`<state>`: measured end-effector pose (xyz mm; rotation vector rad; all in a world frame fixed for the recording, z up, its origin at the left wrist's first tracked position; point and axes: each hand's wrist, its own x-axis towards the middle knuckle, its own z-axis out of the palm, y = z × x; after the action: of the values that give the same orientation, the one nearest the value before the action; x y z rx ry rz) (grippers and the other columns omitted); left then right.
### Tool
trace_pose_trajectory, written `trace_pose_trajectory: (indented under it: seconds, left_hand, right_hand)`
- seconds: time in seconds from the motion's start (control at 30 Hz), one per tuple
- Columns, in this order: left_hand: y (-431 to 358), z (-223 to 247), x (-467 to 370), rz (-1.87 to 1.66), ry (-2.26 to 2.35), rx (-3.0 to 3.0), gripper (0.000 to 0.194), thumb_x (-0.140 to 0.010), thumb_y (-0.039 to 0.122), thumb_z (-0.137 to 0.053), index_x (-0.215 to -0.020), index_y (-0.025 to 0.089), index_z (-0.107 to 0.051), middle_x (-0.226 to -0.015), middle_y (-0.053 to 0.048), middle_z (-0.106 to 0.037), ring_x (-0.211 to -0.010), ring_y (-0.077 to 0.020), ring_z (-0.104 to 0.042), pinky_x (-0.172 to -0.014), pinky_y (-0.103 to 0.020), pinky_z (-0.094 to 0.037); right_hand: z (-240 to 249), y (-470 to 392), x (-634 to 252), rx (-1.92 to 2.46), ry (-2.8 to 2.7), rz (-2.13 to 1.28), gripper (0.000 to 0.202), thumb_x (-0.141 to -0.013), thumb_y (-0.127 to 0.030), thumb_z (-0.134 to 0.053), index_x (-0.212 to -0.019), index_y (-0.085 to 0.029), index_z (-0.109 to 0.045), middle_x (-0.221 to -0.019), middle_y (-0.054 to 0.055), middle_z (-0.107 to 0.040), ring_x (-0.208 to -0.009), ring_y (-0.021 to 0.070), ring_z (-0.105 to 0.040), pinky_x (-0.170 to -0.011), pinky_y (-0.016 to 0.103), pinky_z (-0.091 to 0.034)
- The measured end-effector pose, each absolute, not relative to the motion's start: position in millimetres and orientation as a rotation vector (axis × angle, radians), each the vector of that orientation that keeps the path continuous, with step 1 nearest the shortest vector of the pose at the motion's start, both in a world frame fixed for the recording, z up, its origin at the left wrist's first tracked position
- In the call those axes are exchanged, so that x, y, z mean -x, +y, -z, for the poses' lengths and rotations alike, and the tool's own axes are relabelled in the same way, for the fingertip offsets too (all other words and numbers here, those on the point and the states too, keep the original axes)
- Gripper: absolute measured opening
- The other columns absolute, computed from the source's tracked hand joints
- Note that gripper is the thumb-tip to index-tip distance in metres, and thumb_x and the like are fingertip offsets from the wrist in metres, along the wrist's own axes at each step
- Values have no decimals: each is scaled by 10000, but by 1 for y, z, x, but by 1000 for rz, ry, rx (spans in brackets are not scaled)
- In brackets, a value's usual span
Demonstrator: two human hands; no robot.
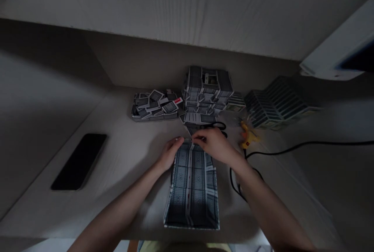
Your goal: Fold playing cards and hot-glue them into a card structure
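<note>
A long open box made of patterned playing cards [179,184] lies lengthwise in front of me, with low side walls and a pale strip along its middle. My left hand [171,154] grips its far left corner, thumb on the rim. At the far end, my right hand [214,144] has its thumb and fingers pinched together by the edge; whatever is between them is too small to make out. Just beyond the right hand lie black-handled scissors [217,125], partly covered by it, and a few loose cards [198,118].
Behind stand a card tray heaped with cards [156,106], a stacked card structure [209,88] and ridged card pieces [280,102]. A yellow glue gun [248,135] with a black cord [306,143] is at right, a phone [80,161] at left. A shelf [175,10] overhangs the desk.
</note>
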<state>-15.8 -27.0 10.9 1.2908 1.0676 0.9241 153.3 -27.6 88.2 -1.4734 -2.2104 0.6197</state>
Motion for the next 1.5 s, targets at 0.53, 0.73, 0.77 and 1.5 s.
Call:
trace_pose_trajectory:
  seconds: [0.53,0.73,0.77,1.5]
  left_hand:
    - [-24,-15,19,-889,922,-1184,494,-806,542,-371,-916,144,-643,-891,-57,-684,-818,-191,-617,-772,-295,-447]
    - [-23,-12,20,-859,930,-1222,487,-824,528,-360,-934,155,-652,-890,-52,-686,-795,-186,-617,-748,-287,-448]
    - [-23,-12,20,-865,939,-1223,477,-823,521,-370,-933,153,-652,-883,-51,-686,-794,-185,-614,-742,-283,-446]
    - [-23,-13,18,-972,1031,-1280,361,-787,448,-469,-826,141,-656,-820,-40,-663,-808,-186,-573,-738,-279,-428]
  right_hand:
    - [-65,-36,-151,1354,-2007,-553,111,-748,-178,-570,-754,-185,-681,-722,5,-700,-623,110,-620,-576,188,-423]
    - [-57,-34,-154,1347,-1975,-605,112,-754,-200,-564,-762,-188,-675,-737,8,-700,-647,119,-627,-569,195,-430]
    - [-56,-34,-154,1344,-1971,-604,110,-754,-200,-565,-761,-189,-674,-739,9,-700,-651,120,-629,-574,198,-434]
    - [-62,-38,-149,1318,-2065,-495,91,-781,-224,-574,-782,-213,-664,-783,17,-691,-738,154,-629,-693,259,-450]
